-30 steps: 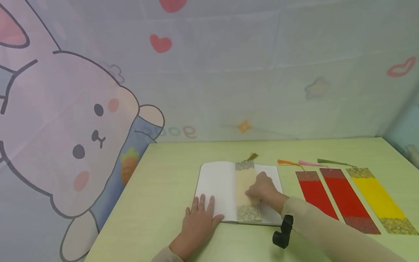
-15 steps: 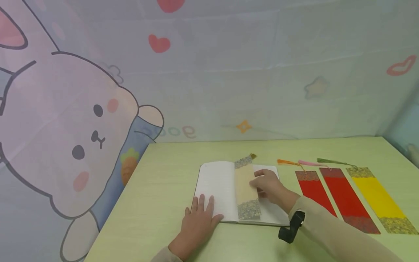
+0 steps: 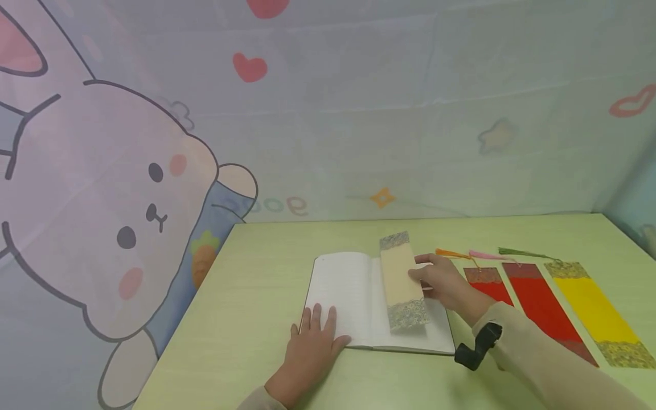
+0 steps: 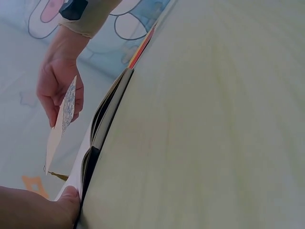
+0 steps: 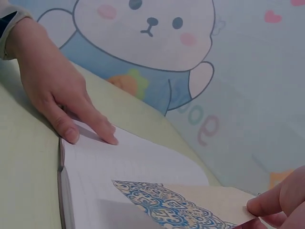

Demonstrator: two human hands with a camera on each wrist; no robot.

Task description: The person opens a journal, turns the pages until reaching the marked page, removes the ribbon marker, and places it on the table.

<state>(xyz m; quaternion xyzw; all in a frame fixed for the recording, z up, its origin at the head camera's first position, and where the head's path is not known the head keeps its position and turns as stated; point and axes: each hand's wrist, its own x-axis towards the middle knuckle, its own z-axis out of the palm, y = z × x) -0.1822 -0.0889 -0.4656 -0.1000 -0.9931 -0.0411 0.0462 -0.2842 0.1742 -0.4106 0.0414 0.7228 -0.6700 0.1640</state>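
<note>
My right hand (image 3: 445,282) pinches a cream bookmark (image 3: 401,273) with patterned ends by its right edge. The bookmark hovers tilted above the right page of an open notebook (image 3: 342,279). In the right wrist view its blue scrollwork end (image 5: 176,207) casts a shadow on the page. A small olive tassel (image 4: 59,176) hangs from its far end in the left wrist view. My left hand (image 3: 311,350) lies with spread fingers on the notebook's lower left corner, the thumb on the left page. The notebook's pages are white and faintly lined.
To the right lie two red bookmarks (image 3: 544,304) (image 3: 487,283) and a yellow bookmark (image 3: 589,307), with orange, pink and green tassels pointing to the back. The pale green table (image 3: 256,285) ends at a cloth backdrop (image 3: 333,125) with a rabbit print.
The cream bookmark has come up off the notebook's middle and moved right with my right hand, which now pinches its edge. My left hand has stayed in place.
</note>
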